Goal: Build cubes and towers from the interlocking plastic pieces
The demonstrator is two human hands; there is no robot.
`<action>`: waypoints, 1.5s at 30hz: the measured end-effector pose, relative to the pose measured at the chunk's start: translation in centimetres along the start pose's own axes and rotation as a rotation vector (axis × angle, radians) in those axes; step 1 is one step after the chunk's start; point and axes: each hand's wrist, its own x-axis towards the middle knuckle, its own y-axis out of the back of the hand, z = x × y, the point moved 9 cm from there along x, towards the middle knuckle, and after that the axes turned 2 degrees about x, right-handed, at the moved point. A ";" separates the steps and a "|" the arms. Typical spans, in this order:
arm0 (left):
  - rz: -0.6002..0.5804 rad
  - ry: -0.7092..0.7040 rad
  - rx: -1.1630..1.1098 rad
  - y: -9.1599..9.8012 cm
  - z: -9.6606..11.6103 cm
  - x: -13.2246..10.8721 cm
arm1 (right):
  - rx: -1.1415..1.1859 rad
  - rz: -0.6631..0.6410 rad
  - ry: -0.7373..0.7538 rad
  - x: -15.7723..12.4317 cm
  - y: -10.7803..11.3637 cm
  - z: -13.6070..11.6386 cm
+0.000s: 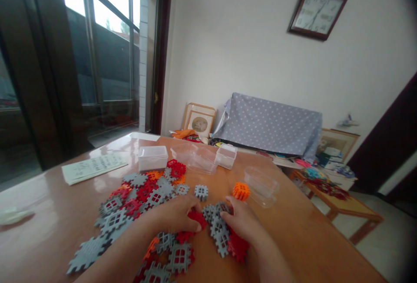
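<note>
My left hand (182, 213) pinches a red interlocking plastic tile (197, 218) at the right edge of a big loose pile. Closed on the edge of some grey interlocking tiles (219, 228) is my right hand (243, 220), its fingertips partly hiding them. Beneath that hand lies a red flat tile (239, 246). The pile of grey, red and orange toothed tiles (114, 218), several with window cut-outs, spreads under and around my left forearm. Beyond my hands stand a small grey cube of tiles (201, 192) and an orange one (241, 191).
Clear plastic boxes (153, 158) and lids (260, 186) stand along the back and right of the wooden table (286, 239). Paper sheets with writing (93, 167) lie at the left. A low wooden stool (345, 205) holds coloured items beyond the table's right edge.
</note>
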 end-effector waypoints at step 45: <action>0.208 -0.083 -0.977 0.7 1.4 1.1 | 0.277 0.116 0.320 -1.3 -1.2 -7.8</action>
